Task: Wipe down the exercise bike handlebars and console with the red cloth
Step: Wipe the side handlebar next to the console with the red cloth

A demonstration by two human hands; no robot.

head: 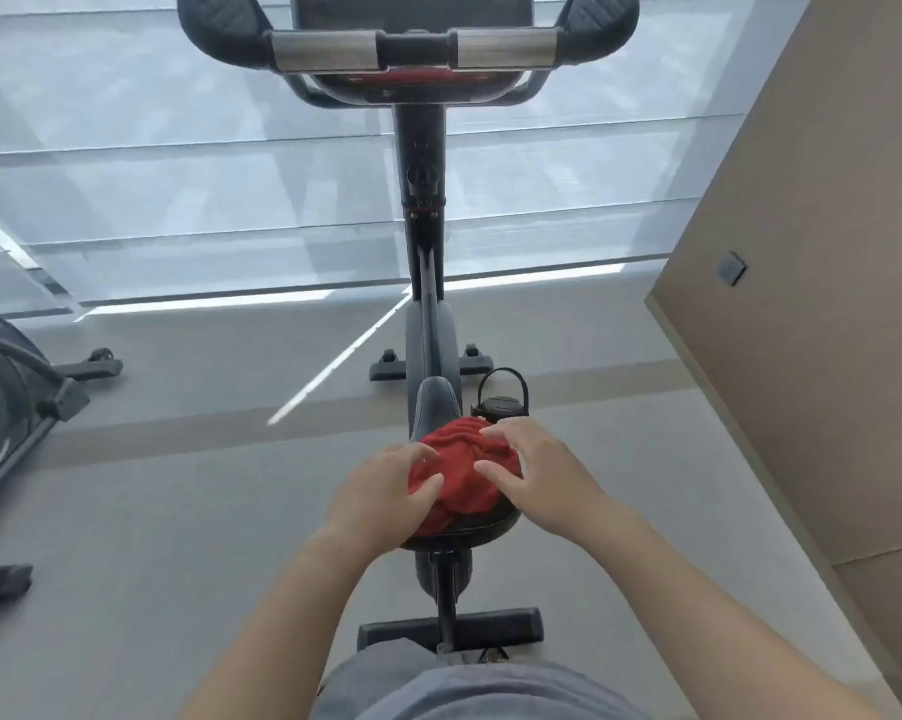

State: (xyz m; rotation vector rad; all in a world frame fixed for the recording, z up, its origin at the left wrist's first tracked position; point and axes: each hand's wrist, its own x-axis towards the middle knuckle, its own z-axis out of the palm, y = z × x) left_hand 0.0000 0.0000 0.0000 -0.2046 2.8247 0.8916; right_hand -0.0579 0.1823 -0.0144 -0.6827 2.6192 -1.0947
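Observation:
A crumpled red cloth (464,459) lies bunched on the black saddle (469,530) of the exercise bike. My left hand (386,491) rests on the cloth's left side with fingers spread. My right hand (537,475) rests on its right side, fingers also apart. Neither hand has the cloth gripped. The handlebars (412,49), with two silver grip sections, run across the top of the view. The dark console (412,7) sits just above them, partly cut off by the frame edge.
The bike's post (422,200) rises to the handlebars, and a rear base bar (448,628) sits below the saddle. A black pedal with strap (500,397) is right of the saddle. Another machine (17,407) stands left. A beige wall (812,304) is at right, blinds behind.

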